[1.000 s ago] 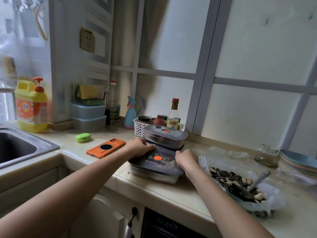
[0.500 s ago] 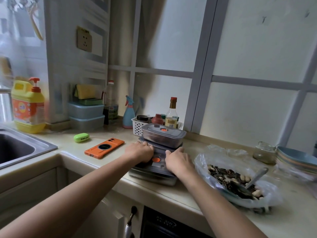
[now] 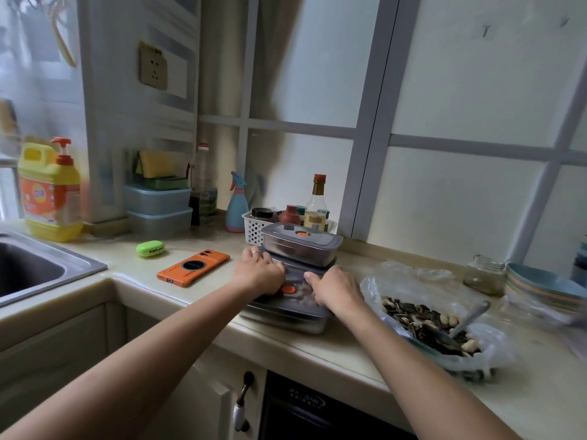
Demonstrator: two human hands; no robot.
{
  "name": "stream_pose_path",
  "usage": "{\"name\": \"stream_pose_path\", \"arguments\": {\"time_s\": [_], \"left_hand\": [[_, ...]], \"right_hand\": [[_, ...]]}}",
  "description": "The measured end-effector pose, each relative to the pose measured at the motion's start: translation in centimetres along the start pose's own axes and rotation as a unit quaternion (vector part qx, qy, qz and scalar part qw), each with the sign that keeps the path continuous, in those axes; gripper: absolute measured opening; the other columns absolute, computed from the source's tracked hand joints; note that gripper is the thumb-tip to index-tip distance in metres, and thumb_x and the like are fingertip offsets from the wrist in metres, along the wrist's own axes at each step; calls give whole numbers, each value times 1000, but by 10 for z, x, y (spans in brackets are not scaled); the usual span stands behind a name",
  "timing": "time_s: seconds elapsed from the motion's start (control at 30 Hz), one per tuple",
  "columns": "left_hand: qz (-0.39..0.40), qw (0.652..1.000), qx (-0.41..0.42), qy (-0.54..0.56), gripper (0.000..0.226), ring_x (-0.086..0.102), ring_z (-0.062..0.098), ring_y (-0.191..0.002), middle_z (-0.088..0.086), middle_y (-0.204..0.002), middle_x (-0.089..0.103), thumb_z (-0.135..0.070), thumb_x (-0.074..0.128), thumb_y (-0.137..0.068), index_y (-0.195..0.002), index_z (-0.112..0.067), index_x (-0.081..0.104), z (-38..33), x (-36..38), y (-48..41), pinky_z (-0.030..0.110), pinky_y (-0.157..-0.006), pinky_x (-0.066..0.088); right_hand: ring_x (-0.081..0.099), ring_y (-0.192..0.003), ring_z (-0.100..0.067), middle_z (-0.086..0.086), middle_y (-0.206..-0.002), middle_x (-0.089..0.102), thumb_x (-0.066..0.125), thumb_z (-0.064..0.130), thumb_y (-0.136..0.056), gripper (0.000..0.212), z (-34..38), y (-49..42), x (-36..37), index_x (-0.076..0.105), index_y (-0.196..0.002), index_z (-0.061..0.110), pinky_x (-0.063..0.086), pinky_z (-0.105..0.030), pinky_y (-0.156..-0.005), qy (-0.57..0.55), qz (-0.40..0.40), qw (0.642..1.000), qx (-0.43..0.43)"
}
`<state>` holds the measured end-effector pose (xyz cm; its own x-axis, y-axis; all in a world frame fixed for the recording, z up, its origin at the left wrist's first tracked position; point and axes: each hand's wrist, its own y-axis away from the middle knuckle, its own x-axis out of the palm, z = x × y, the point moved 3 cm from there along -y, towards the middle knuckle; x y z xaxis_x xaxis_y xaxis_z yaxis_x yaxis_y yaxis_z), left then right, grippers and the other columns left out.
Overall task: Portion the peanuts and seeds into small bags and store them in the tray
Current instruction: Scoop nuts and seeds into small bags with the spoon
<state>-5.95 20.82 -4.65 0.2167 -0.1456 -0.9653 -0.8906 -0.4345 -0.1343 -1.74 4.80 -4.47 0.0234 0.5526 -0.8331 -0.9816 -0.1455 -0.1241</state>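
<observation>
Both pressed on the tray lid: left hand curled (grip unclear), right hand flat on top.

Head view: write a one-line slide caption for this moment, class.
Left hand and right hand rest on a lidded steel container beside an open bag of peanuts and seeds.

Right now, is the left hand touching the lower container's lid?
Touching. The head view shows the left hand lying on the lower container's lid, beside its orange button, with no gap visible.
</observation>
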Motion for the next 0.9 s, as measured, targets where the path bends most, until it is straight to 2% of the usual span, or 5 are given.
{"name": "stream_pose_path", "arguments": {"time_s": [0.2, 0.37, 0.5, 0.77, 0.9], "left_hand": [[34, 993, 28, 110, 49, 54, 33, -124, 21, -141, 56, -42, 40, -106, -134, -7, 59, 6, -10, -9, 35, -101, 39], [139, 886, 7, 443, 49, 66, 22, -93, 13, -109, 69, -47, 41, -107, -125, -5, 60, 32, -7, -24, 28, -89, 56], [52, 890, -11, 453, 42, 63, 19, -60, 16, -77, 71, -33, 45, -105, -88, -3, 68, 33, 6, -29, 26, -53, 56], [-225, 889, -162, 364, 57, 33, 39, -133, 27, -138, 39, -42, 40, -99, -134, 3, 37, -3, 26, -39, 50, -110, 33], [-251, 851, -80, 454, 42, 29, 34, -142, 18, -150, 32, -45, 37, -102, -141, -31, 33, -9, 28, -58, 56, -113, 29]], "right_hand": [[46, -44, -13, -5, -64, 51, 58, 31, -105, 26, -24, -1, -27, 52, -86, 14, 38, -22, -39, -228, 165, 958, -50], [39, -35, -4, 4, -49, 47, 57, 17, -106, 24, -29, 11, -70, 51, -83, 12, 39, -20, -33, -342, 190, 916, -88], [34, -31, -1, 5, -46, 44, 56, 17, -106, 23, -53, 6, -108, 53, -83, 13, 32, -15, -31, -421, 139, 895, -49], [55, -42, -11, -10, -66, 47, 50, 3, -106, 21, -120, -47, -126, 54, -87, -3, 57, -27, -43, -699, -50, 711, 65], [58, -63, -25, -18, -80, 52, 43, -6, -106, 9, -132, -73, -115, 51, -104, -8, 57, -32, -41, -661, -90, 736, 113]]}}
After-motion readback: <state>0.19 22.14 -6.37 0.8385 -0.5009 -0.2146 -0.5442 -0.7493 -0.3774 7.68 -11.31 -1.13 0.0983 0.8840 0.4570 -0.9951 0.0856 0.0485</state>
